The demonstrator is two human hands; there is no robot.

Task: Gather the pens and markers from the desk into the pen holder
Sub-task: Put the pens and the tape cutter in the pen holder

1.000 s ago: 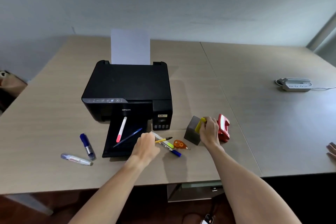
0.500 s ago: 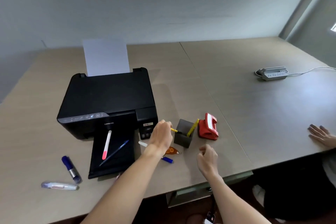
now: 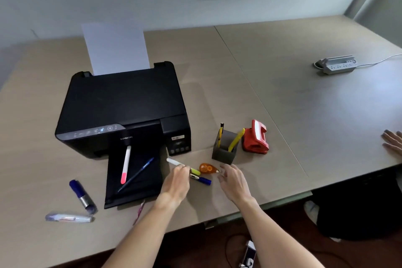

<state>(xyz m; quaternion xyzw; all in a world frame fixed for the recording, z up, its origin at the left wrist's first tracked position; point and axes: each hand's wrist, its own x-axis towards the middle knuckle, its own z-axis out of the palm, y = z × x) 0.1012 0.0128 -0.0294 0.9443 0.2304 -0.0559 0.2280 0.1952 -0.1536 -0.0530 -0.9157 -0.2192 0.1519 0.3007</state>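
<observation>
- Pen holder (image 3: pixel 225 148) stands right of frame centre, beside the red hole punch (image 3: pixel 256 137) — two pens already inside.
- Left hand (image 3: pixel 177 180) pinches the white-and-yellow marker (image 3: pixel 182 166) lying just left; it should lift cleanly, then tip upright.
- Right hand (image 3: pixel 231 180) hovers spread, empty — best kept clear.

Soft daylight from the right glares off the desk (image 3: pixel 326 98); wide-angle edges bend.

- Your left hand (image 3: pixel 177 183) pinches the white highlighter (image 3: pixel 174 162) lying on the bench (image 3: pixel 282 98).
- Your right hand (image 3: pixel 233 183) hovers open beside the orange tape dispenser (image 3: pixel 207 168).
- The pen holder (image 3: pixel 225 148) holds two yellow pens.
</observation>
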